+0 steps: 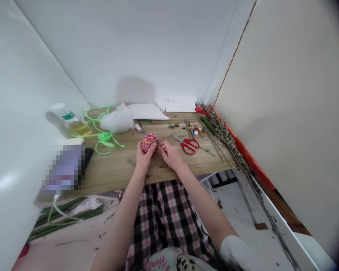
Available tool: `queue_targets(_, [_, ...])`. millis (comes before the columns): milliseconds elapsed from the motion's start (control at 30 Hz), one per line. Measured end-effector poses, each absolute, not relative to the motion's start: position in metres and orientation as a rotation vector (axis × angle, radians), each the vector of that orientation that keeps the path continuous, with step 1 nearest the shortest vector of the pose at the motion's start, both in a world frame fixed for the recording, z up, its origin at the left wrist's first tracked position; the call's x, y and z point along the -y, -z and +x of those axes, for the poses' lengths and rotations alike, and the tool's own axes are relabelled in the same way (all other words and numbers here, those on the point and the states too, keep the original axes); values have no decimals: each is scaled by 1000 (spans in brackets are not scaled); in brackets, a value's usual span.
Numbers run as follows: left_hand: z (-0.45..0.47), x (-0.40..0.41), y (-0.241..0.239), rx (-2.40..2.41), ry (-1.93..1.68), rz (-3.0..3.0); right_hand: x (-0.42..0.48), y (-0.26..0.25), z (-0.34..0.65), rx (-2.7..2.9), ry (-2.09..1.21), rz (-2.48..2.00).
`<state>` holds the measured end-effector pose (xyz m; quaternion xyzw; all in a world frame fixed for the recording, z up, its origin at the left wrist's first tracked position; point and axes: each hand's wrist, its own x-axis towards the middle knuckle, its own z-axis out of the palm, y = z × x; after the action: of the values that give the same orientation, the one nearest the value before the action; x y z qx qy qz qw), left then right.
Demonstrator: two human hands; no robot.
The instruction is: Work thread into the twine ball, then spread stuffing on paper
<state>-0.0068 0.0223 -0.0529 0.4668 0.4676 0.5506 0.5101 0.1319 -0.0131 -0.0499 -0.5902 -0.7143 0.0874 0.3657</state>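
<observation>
White panel makes the left wall (14,94) of this corner, and it fills the left side of the frame. Near its foot, at left of centre height, stands a clear bottle (73,122) with some yellow liquid. Below it, on the lower left, a pixelated purple device (63,169) lies on the table's edge, with a pale cable (55,201) hanging down. Under this, green stems (64,212) rest in the lower left corner. Next to the right come bright green cord (104,138), looped loosely, and white fluffy stuffing (118,120).

At the middle of the frame is a ball (149,143) of red and white yarn. It looks round, only slightly wider than high, so I cannot tell a sure long axis, nor an end which points anywhere. The left hand (143,156) is curled around its left and lower side, gripping it. The right hand (169,152) brings its fingertips together at the ball's right side; whether they pinch something, I cannot tell.

Wood-grained table (113,169) lies beneath, before a plain white back wall (158,45). Right of the hands are red-handled scissors (182,140), their blades pointing to the upper left. Farther right, dry leafy branches (224,134) run diagonally beside an orange strip (251,165), under the pale right wall (299,75).
</observation>
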Motion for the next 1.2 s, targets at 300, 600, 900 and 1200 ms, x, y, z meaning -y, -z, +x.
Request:
queue_targets(300, [-6,-23,53,-1073,-1332,1077,15,49,132,1881,-172,-1437])
queue_targets(600, [-5,-22,49,-1047,-1332,920,15,47,132,1907,-138,-1433])
queue_targets(900, [-6,-21,39,-998,-1341,750,17,45,131,1931,-125,-1450])
queue_targets(1200, [-7,-25,51,-1119,-1353,947,16,45,132,1979,-95,-1478])
